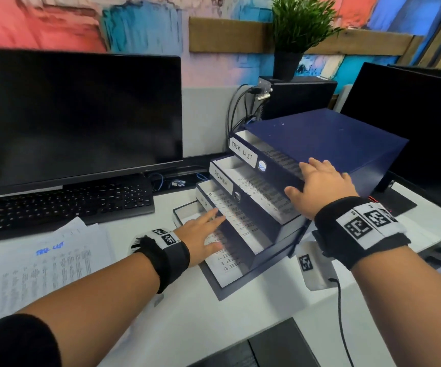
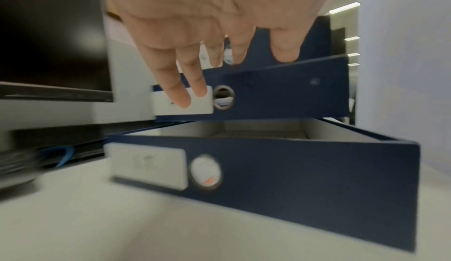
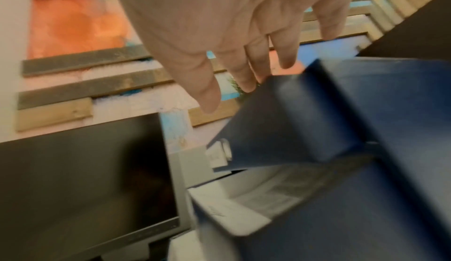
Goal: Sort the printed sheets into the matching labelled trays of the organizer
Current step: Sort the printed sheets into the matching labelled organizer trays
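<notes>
A dark blue drawer organizer [image 1: 333,144] stands on the white desk with its trays pulled out in steps. The top tray is labelled TASK LIST [image 1: 243,152], the second ADMIN [image 1: 222,179]; the lower labels are unreadable. Printed sheets lie in the trays. My left hand [image 1: 203,234] reaches flat, fingers straight, over the sheets in the lower trays [image 1: 230,263]. In the left wrist view its fingertips [image 2: 183,99] hover at a tray's white label [image 2: 183,103]. My right hand [image 1: 320,186] rests spread on the top tray's near corner [image 3: 280,111]. A pile of printed sheets [image 1: 44,266] lies at the left.
A dark monitor [image 1: 76,115] and keyboard [image 1: 63,205] fill the left. A second monitor [image 1: 412,123] stands right of the organizer. Behind it are cables [image 1: 240,107], a black box [image 1: 299,96] and a potted plant [image 1: 293,35]. The desk's front edge is near.
</notes>
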A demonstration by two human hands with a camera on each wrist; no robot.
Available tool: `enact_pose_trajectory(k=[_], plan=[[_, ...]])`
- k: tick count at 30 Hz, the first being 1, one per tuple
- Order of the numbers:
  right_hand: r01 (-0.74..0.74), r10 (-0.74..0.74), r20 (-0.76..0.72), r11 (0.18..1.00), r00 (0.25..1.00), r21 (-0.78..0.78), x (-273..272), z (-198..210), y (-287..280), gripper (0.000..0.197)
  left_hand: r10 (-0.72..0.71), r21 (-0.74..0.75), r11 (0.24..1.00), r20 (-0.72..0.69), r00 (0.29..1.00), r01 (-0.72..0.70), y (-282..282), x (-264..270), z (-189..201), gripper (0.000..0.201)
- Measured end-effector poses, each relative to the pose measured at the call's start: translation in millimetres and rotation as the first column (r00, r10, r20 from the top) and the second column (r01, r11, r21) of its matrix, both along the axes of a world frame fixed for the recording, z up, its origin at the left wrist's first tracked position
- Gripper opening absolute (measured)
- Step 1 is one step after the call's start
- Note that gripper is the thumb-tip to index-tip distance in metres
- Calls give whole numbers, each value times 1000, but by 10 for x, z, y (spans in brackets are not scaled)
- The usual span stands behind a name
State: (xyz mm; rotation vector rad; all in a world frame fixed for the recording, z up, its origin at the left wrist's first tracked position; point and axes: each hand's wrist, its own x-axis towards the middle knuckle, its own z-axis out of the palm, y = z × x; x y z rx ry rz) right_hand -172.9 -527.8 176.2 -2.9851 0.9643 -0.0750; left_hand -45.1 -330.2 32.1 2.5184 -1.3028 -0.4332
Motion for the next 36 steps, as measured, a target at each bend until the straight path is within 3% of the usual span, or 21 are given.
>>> enact_pose_trajectory(k=[3,7,13,17,20,23,31,36], plan=[[-180,194,132,977,972,-111,196,10,451,56,125,8,992,-27,992,-125,428,112,-61,61],[-459,465,140,885,874,-74,598,-189,1216,50,293,125,950,-30,956,-287,1154,248,-169,47],[-716,717,-193,692,670,85,1072,-1050,2232,49,546,320,805,-74,834,-499,2222,237,-413,44],[-753,768,-322,627,554,199,1226,-1518,2652,48,655,334,720,-36,755,-609,2788,217,-500,48],[-725,770,-365,628,523,283,1271,-1744,2861,42,752,368,610,9,659,-702,3082,250,-532,54],[-664,746,-421,659,515,354,1290,-1870,2993,42,825,377,510,38,564,-773,3267,307,-526,52],[-626,734,-427,676,528,388,1331,-1961,3019,48,938,288,346,-142,317,-893,3432,532,-534,61],[-619,731,-417,681,540,392,1338,-1978,3020,49,945,194,285,-222,241,-939,3555,582,-546,60]])
